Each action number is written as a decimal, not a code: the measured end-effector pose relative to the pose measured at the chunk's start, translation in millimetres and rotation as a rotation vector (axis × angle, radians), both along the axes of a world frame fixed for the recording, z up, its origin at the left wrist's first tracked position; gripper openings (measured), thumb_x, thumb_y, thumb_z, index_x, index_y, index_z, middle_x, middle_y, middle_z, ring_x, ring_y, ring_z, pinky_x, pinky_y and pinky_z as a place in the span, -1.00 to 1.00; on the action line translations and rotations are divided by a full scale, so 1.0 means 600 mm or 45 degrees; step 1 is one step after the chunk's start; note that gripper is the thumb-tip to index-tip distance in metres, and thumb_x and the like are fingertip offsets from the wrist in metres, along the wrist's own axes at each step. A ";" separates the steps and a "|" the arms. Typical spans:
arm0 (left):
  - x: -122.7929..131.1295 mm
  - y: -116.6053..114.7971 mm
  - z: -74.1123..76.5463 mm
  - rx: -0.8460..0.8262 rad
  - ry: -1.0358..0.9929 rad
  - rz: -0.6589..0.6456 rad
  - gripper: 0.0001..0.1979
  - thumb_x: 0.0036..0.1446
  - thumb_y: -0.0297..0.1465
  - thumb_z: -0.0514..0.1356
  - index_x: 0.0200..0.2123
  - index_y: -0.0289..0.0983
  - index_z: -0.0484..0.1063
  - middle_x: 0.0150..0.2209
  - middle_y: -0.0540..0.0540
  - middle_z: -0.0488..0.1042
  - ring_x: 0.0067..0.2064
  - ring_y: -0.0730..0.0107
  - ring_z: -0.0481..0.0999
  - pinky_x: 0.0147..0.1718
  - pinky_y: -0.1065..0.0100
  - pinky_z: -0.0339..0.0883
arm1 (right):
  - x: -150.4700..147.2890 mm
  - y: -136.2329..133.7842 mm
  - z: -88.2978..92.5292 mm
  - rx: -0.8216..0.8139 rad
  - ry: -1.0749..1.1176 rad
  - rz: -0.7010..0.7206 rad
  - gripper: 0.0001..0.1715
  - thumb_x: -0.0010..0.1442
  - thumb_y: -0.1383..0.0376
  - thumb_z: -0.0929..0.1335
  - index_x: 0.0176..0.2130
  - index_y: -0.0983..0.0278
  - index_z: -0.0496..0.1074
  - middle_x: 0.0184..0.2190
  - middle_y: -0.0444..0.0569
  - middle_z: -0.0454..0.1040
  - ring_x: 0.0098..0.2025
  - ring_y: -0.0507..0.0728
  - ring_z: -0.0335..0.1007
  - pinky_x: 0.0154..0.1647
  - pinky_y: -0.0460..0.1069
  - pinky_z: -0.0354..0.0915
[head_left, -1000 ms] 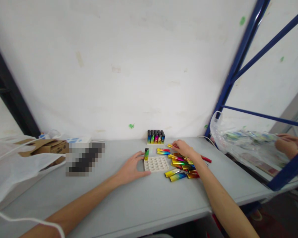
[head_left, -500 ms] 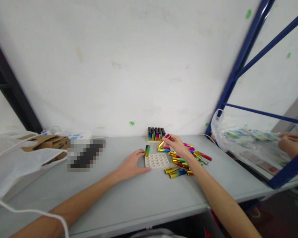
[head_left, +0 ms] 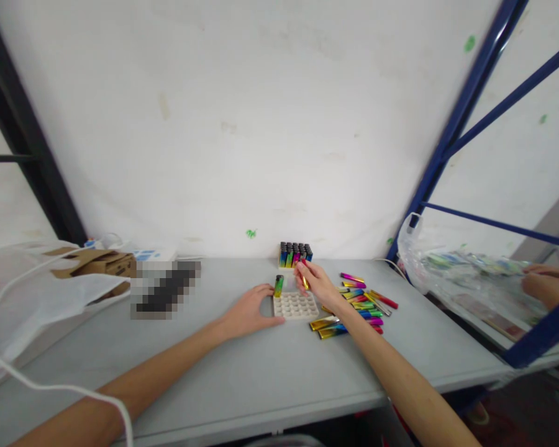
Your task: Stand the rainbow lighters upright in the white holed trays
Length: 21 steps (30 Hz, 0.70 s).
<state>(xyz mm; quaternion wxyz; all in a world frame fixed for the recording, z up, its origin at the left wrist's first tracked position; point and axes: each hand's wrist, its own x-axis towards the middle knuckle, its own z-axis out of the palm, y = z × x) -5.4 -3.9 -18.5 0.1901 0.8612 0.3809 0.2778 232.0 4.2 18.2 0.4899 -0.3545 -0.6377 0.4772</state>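
- Pinching one red-and-gold lighter (head_left: 306,283) in my right grip (head_left: 317,280), fingers closed on it, roughly upright. It's around the far edge of the white tray (head_left: 294,318); can't tell how high above.
- My left grip (head_left: 249,312) is spread wide at the tray's left side, thumb by the near corner, fingertips by the far one. Not clamped on anything; might be touching the edge, hard to say.
- Done so far, as I read it: a packed block of lighters (head_left: 289,258) standing behind the tray, plus one green lighter (head_left: 278,287) upright at the tray's far left corner.
- Left over: basically the whole rest of the tray. Other slots I can see look bare, so I'd call this one barely started.
- Loads of loose lighters (head_left: 366,305) lying on the surface (head_left: 307,372) right of the tray, overlapping too much to count.
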 end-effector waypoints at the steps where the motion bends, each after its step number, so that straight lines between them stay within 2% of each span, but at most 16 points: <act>1: 0.000 -0.001 0.001 -0.003 0.000 0.005 -0.40 0.04 -0.01 0.47 0.06 -0.23 0.58 0.21 -0.23 0.58 0.28 -0.14 0.54 0.36 0.04 0.33 | -0.002 0.000 -0.001 -0.023 0.004 0.000 -0.32 0.22 -0.35 0.41 -0.27 0.18 0.33 -0.55 -0.28 0.20 -0.59 -0.01 0.08 -0.57 -0.07 0.07; 3: 0.001 -0.002 0.003 -0.001 -0.009 0.010 -0.40 0.04 0.01 0.47 0.05 -0.23 0.58 0.21 -0.23 0.59 0.28 -0.14 0.54 0.36 0.04 0.33 | -0.006 0.001 -0.005 -0.073 0.016 -0.022 -0.28 0.16 -0.39 0.41 -0.29 0.17 0.28 -0.56 -0.32 0.06 -0.60 -0.03 -0.08 -0.59 -0.09 -0.06; 5: 0.001 -0.003 0.004 0.005 -0.019 0.008 -0.40 0.05 0.01 0.46 0.05 -0.22 0.58 0.21 -0.22 0.59 0.27 -0.14 0.54 0.36 0.03 0.34 | -0.012 0.002 -0.011 -0.072 -0.008 -0.104 -0.25 0.16 -0.43 0.38 -0.35 0.15 0.20 -0.56 -0.32 -0.01 -0.58 -0.02 -0.15 -0.59 -0.08 -0.10; 8: 0.000 -0.003 0.003 0.010 -0.015 0.003 -0.41 0.06 0.01 0.45 0.05 -0.23 0.58 0.21 -0.22 0.59 0.28 -0.15 0.54 0.35 0.02 0.35 | -0.021 0.002 -0.021 0.053 -0.167 -0.311 -0.27 0.24 -0.40 0.29 -0.44 0.15 0.15 -0.58 -0.26 0.05 -0.55 0.02 -0.05 -0.55 -0.05 -0.05; 13: 0.000 -0.003 -0.002 0.034 -0.018 -0.006 -0.42 0.08 -0.01 0.45 0.08 -0.19 0.57 0.22 -0.20 0.58 0.27 -0.13 0.53 0.35 0.01 0.34 | -0.031 -0.002 -0.030 0.217 -0.438 -0.545 -0.41 0.24 -0.16 0.26 -0.57 0.15 0.10 -0.61 -0.19 0.08 -0.48 0.06 0.03 -0.46 -0.01 -0.02; 17: -0.001 -0.004 -0.002 0.037 -0.013 -0.017 -0.42 0.10 -0.02 0.44 0.10 -0.21 0.55 0.23 -0.22 0.56 0.28 -0.14 0.53 0.35 0.00 0.35 | -0.033 -0.006 -0.029 0.235 -0.473 -0.586 -0.55 0.20 -0.04 0.24 -0.56 0.16 0.13 -0.60 -0.18 0.10 -0.47 0.07 0.06 -0.45 -0.02 -0.01; 21: -0.003 -0.007 0.001 0.025 0.004 -0.033 -0.42 0.13 -0.03 0.42 0.12 -0.21 0.53 0.26 -0.23 0.53 0.30 -0.12 0.50 0.37 0.02 0.32 | -0.030 -0.004 -0.025 0.250 -0.429 -0.578 -0.46 0.26 -0.13 0.24 -0.55 0.16 0.15 -0.58 -0.15 0.16 -0.46 0.08 0.09 -0.45 -0.01 0.01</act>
